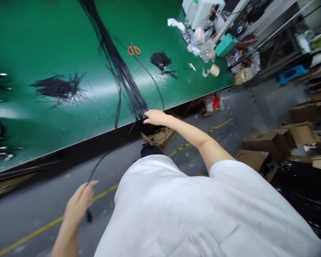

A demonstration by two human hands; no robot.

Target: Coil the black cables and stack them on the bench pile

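**While the left hand (79, 203) grips a black cable (97, 165), the right hand (155, 117) is at the end of a long black bundle (115, 57)**

I have a glossy green bench (56, 21) across the upper left; grey floor (246, 110) with a yellow line (49, 225); cardboard boxes (270, 141) and a blue stool (291, 74) off right.

Bundle crosses the bench to its near edge. Loose strands hang over that edge beside it; an open carton (168, 137) sits below the right wrist. Plastic bags (203, 46) and a teal box (226, 45) crowd the bench's right end.

Counts: one held cable, over the floor; one bundle, too many strands for me to count; one pair of orange-handled scissors (134, 50); two lots of short black pieces, a loose pile (56, 87) and a tied bunch (160, 59).

Left fingers: blurred, look closed round the cable. Right fingers: on the bundle's end; I can't tell if they pinch it.
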